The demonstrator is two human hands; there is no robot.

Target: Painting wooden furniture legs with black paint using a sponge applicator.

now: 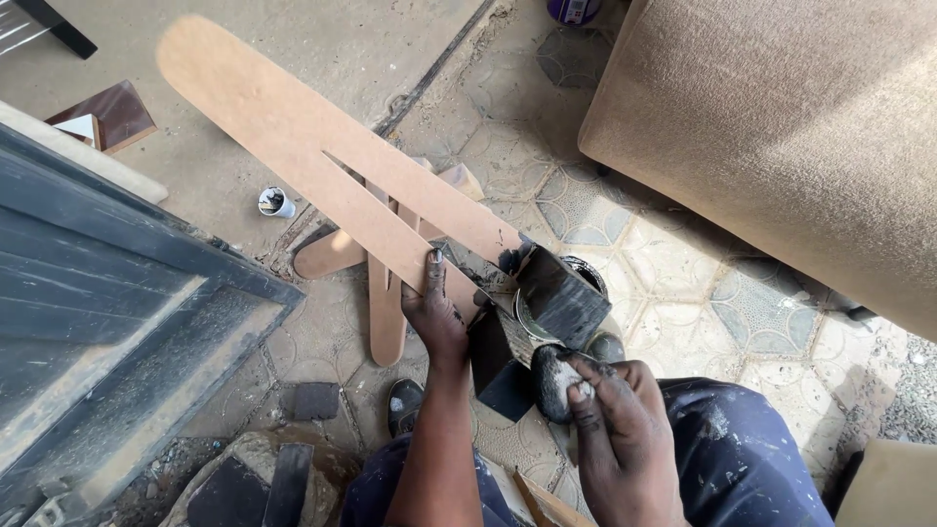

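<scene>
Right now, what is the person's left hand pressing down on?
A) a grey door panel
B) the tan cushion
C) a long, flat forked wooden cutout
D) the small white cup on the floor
C: the left hand lies flat on the forked wooden cutout, well away from the white cup and the tan cushion, while the right hand grips a dark, dusty pad.

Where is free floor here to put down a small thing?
Bare concrete lies between the long fibreboard piece and the dark door panel, apart from a small white cup. Tiled floor is open below the tan cushion. It is crowded around the left hand and right hand.
</scene>
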